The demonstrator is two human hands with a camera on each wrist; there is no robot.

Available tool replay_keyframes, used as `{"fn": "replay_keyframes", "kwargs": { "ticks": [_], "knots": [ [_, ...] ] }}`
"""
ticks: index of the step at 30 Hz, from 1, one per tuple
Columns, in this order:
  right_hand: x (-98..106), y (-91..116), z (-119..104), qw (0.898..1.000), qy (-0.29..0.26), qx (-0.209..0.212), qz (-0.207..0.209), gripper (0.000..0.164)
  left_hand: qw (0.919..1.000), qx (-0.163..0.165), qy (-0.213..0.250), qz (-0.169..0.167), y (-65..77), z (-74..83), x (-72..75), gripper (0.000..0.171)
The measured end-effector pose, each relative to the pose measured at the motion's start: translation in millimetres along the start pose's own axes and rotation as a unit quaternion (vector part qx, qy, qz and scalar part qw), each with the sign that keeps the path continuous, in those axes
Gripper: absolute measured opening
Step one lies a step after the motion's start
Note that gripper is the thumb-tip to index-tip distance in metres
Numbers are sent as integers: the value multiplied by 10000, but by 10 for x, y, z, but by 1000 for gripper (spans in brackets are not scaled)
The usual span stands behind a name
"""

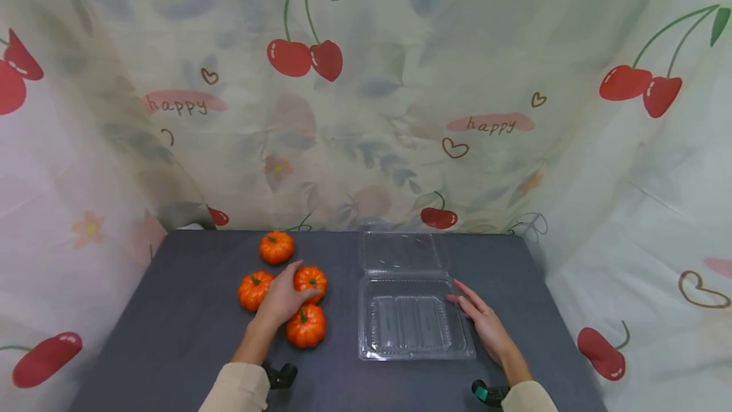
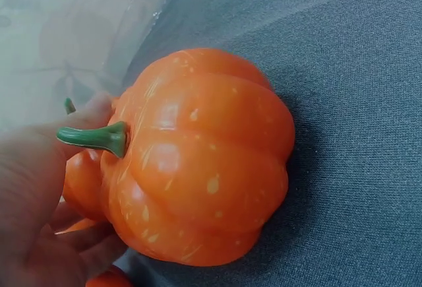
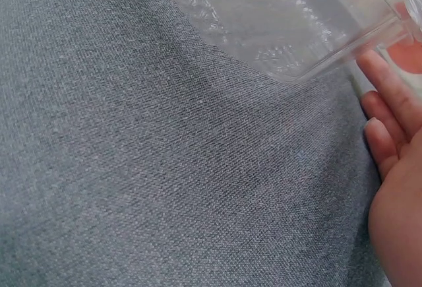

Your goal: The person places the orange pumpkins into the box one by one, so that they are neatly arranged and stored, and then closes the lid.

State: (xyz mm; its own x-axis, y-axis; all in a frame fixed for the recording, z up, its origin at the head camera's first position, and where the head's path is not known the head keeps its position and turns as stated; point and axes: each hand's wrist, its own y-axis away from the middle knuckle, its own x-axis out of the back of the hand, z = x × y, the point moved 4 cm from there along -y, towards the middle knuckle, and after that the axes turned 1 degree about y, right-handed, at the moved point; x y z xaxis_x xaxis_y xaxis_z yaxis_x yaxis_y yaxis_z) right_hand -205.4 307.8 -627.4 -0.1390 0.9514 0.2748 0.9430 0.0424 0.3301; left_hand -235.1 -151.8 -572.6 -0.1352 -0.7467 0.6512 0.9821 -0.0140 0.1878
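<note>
My left hand grips a small orange pumpkin, thumb on the near side and fingers on the far side. Right in front of it sits another pumpkin, which fills much of the left wrist view with its green stem. A third pumpkin lies just left of that hand. On the right, a clear plastic clamshell box stands with its lid folded back. My right hand has its fingers extended, fingertips right at the box's right rim.
One more pumpkin sits at the back left of the dark cloth-covered table. A printed curtain encloses the table at the back and both sides. A black wrist device is beside the left sleeve.
</note>
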Motion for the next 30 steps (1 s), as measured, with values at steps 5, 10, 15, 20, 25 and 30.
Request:
{"fn": "replay_keyframes", "kwargs": {
  "ticks": [5,10,15,20,25,30],
  "knots": [
    [0,15,-13,10000,-53,-1,-53,52,9998,-74,-173,-67,-22,1,-49,84],
    [1,33,-30,10000,-31,-25,-39,51,9985,-349,-427,43,-47,22,-75,80],
    [-11,20,-18,10000,-1,-13,-9,52,9983,-459,-273,246,-44,82,-37,78],
    [-16,4,-2,10000,-40,-22,15,52,9958,-713,12,569,-42,200,24,75],
    [-17,-2,-3,10000,-79,-17,-33,53,9916,-987,35,837,-21,346,56,72],
    [-20,4,18,9999,-129,-31,-49,53,9871,-1250,166,984,1,501,55,68]
  ]
}}
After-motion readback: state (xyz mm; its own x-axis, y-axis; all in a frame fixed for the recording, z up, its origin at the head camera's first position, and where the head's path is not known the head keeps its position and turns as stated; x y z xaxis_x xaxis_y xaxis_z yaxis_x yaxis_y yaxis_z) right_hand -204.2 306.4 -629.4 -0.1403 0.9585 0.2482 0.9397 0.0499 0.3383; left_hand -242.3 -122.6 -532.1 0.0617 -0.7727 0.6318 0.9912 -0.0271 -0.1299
